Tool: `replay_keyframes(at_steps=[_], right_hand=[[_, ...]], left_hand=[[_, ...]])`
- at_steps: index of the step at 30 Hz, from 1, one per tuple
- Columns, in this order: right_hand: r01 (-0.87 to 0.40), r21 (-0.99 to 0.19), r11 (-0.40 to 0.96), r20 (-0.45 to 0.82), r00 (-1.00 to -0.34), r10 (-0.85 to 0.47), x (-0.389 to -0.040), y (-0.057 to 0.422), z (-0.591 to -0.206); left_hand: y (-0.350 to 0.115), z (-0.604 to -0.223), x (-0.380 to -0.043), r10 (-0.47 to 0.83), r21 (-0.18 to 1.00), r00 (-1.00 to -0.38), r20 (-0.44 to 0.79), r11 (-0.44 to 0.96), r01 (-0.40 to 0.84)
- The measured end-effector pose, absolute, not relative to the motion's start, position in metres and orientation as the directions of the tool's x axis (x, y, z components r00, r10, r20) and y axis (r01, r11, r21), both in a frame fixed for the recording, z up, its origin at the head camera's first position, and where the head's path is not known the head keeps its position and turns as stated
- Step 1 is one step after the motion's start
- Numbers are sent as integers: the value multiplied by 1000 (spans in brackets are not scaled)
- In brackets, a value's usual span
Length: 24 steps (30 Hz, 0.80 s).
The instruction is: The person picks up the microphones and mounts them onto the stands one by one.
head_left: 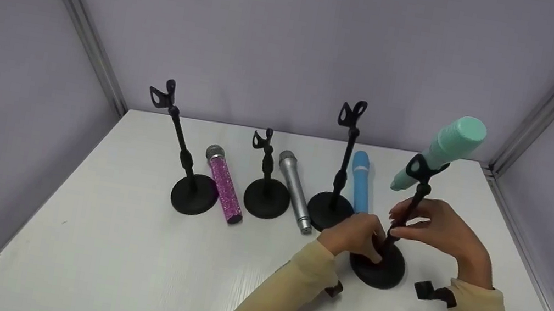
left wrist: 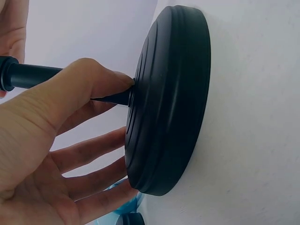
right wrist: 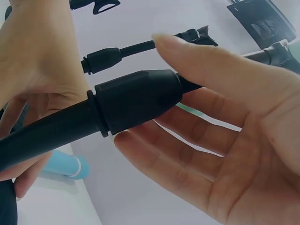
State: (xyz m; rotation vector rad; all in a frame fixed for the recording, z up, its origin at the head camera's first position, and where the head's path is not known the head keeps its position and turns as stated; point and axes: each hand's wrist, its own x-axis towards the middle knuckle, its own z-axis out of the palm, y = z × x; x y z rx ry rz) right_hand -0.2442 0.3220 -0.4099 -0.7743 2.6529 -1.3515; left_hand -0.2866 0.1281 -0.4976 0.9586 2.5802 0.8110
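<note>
A black desktop microphone stand [head_left: 386, 273] stands at the right, its pole tilted, with a mint-green microphone [head_left: 448, 146] in its clip. My left hand [head_left: 355, 233] grips the foot of the pole. In the left wrist view the thumb lies against the pole just above the round base [left wrist: 168, 103], and some fingertips touch the base rim. Higher up, my right hand [head_left: 437, 230] has its thumb and fingers around the pole near the collar [right wrist: 138, 101]. Partly hidden behind my left hand lies a light-blue microphone [head_left: 361, 183].
Left of my hands are three more black stands: a tall one [head_left: 333, 209], a short one [head_left: 267, 198] and another tall one [head_left: 194, 195]. Between them lie a silver microphone [head_left: 295, 189] and a pink glittery microphone [head_left: 225, 186]. Grey walls enclose the white table [head_left: 138, 261].
</note>
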Motion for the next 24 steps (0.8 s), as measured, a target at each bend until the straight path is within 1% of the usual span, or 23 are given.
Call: replay_keyframes(at_steps=[4,15,24], right_hand=[[-404,-770,495,148,-866,-477,-246,321,-411],[-416,-739,530,135,-862,-489,-246,322,-415],[-381,-766,517,129,-880,-457,-247,324,-419]], left_hand=[[127,-497,-287,654,592,-753,-66,634,499],[128,-498,-287,660,574,-749,-56,635,517],[128,-500,-288,661,576,-748,-49,631,520]])
